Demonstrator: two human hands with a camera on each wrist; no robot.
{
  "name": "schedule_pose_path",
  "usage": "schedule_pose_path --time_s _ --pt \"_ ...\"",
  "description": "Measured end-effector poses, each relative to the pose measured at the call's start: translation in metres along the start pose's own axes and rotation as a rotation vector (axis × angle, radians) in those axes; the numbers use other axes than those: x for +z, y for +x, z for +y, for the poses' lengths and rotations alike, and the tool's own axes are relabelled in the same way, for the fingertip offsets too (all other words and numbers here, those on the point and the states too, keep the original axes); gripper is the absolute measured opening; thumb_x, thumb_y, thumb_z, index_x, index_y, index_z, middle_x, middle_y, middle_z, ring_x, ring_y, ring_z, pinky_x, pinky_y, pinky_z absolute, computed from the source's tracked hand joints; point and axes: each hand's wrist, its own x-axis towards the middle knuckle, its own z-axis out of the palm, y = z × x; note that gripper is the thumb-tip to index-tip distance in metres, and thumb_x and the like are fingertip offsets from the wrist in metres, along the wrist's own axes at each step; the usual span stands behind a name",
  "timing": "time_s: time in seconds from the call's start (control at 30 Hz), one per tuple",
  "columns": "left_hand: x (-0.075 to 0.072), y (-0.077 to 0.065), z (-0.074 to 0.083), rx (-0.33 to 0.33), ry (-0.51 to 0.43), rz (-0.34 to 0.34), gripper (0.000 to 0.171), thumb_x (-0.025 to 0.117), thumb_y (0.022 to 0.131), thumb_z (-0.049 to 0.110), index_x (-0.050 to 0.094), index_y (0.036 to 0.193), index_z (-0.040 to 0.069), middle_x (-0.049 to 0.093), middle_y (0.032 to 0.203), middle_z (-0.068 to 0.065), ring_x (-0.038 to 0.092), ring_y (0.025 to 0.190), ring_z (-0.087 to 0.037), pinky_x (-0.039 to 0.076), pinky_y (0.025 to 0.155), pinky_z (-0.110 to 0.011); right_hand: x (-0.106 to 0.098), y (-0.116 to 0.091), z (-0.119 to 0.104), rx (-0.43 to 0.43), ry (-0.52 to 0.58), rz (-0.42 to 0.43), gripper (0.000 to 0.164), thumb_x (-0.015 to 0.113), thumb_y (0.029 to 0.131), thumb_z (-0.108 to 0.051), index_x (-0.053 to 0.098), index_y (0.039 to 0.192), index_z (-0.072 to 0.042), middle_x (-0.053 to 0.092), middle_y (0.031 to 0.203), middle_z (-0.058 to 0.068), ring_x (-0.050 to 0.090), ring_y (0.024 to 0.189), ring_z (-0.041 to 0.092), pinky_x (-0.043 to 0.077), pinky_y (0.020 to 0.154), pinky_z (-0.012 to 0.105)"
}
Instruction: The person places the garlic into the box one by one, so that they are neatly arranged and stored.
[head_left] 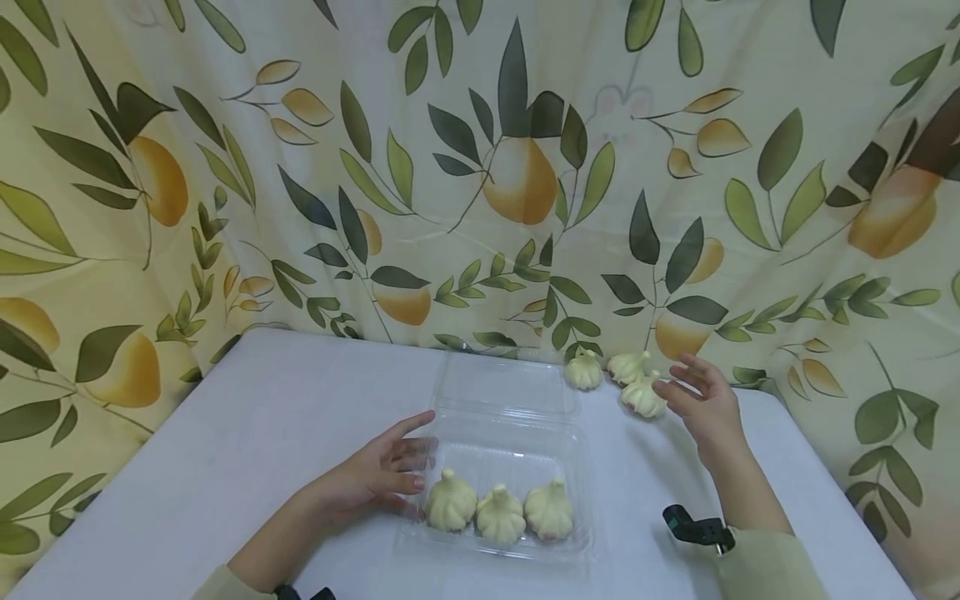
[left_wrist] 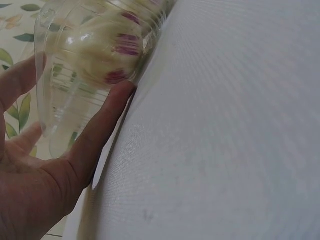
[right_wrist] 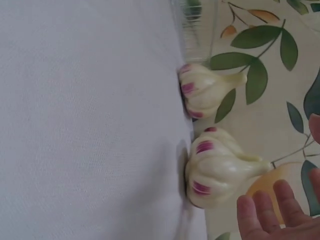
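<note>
Three cream garlic bulbs (head_left: 500, 515) sit in a row along the near side of a clear plastic clamshell box (head_left: 510, 454), its lid folded back. My left hand (head_left: 375, 471) rests against the box's left wall, fingers spread and fairly straight. In the left wrist view, a fingertip (left_wrist: 122, 90) touches the bottom edge of the box, beside a purple-marked bulb (left_wrist: 102, 50). Three more bulbs stand on the table at the back right. Over the nearest of these, a garlic bulb (head_left: 642, 397), hovers my right hand (head_left: 705, 410) with loosely extended fingers, holding nothing.
The open lid (head_left: 502, 387) lies flat behind the box, close to the leftmost loose bulb (head_left: 583, 371). A white-covered table (head_left: 315, 392) ends at a leaf-and-fruit patterned curtain (head_left: 480, 275) at the back.
</note>
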Motion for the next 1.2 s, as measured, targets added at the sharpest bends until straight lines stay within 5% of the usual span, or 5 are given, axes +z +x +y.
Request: schedule_pose_path --time_s 0.17,0.4,0.67,1.2 --pt "0.000 0.001 0.000 -0.002 0.001 -0.001 0.089 0.068 0.092 0.007 0.017 0.160 0.029 0.016 0.164 -0.021 0.022 0.147 -0.044 0.055 0.086 -0.050 0.002 0.010 0.005 0.068 -0.006 0.006 0.088 0.073 0.091 -0.035 0.019 0.160 -0.021 0.028 0.161 0.016 0.032 0.144 0.034 0.042 0.110 0.041" --pt "0.002 0.001 0.001 0.002 0.000 -0.016 0.089 0.068 0.092 0.007 0.016 0.161 0.028 0.016 0.163 -0.021 0.028 0.143 -0.044 0.055 0.087 -0.050 0.000 0.015 0.016 0.118 -0.020 -0.045 0.098 0.075 0.090 -0.031 0.010 0.161 -0.017 0.016 0.164 0.023 0.025 0.147 0.044 0.030 0.115 0.057" --pt "0.002 0.001 0.001 -0.002 0.004 -0.011 0.089 0.068 0.092 0.007 0.016 0.160 0.028 0.016 0.163 -0.023 0.031 0.142 -0.045 0.055 0.086 -0.050 0.002 0.019 0.025 0.138 0.017 -0.130 0.097 0.072 0.093 -0.026 0.005 0.161 -0.015 0.015 0.163 0.027 0.030 0.144 0.042 0.033 0.113 0.054" --pt "-0.002 -0.001 0.000 0.003 -0.019 -0.013 0.089 0.068 0.091 0.005 0.017 0.160 0.029 0.015 0.164 -0.022 0.022 0.147 -0.044 0.055 0.088 -0.053 0.010 0.029 0.029 0.181 -0.086 -0.177 0.096 0.074 0.090 -0.027 0.010 0.161 -0.016 0.015 0.162 0.030 0.029 0.143 0.044 0.032 0.114 0.054"
